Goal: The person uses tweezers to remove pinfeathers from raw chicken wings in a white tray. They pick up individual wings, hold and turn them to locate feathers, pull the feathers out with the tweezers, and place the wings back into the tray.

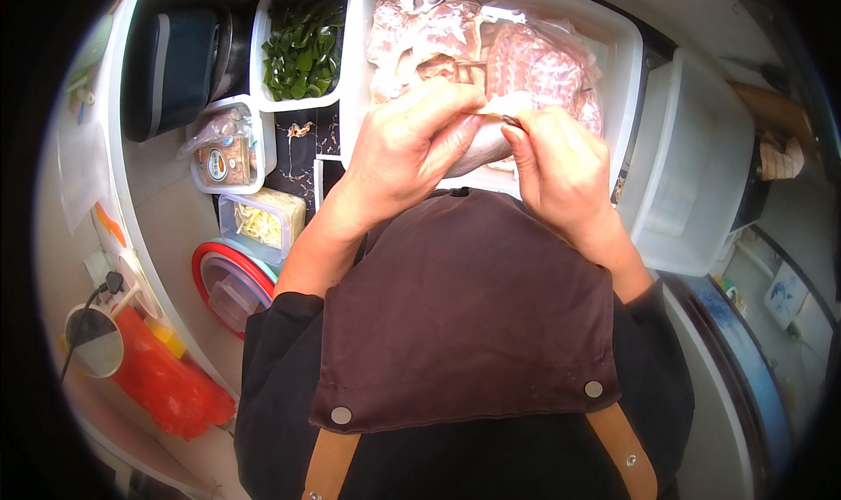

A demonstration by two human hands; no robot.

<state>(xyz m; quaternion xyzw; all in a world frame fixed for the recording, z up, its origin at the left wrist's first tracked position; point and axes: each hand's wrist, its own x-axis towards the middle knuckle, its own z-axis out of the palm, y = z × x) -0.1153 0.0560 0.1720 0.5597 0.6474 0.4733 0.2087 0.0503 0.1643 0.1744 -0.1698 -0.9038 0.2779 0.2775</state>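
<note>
Before me, a large white plastic tub [621, 99] holds several pieces of raw meat that look like poultry carcasses [427, 34], with a ribbed pink piece [535, 57] on the right. Over its near side, my left hand [420, 135] pinches the end of a pale, smooth-skinned piece of meat [485, 150] between thumb and fingers. Close beside it, my right hand [565, 162] grips a small dark thing [509, 120], mostly hidden by the fingers. The dark tip meets the pale end of the meat. The fingers conceal the exact contact.
Left of the tub stand a container of green leaves [303, 60], a tub with bagged food [223, 152] and a clear box of pale shreds [259, 224]. Round lids [230, 283] lean nearby. A translucent bin [696, 165] stands at right. A black cable [85, 316] hangs at left.
</note>
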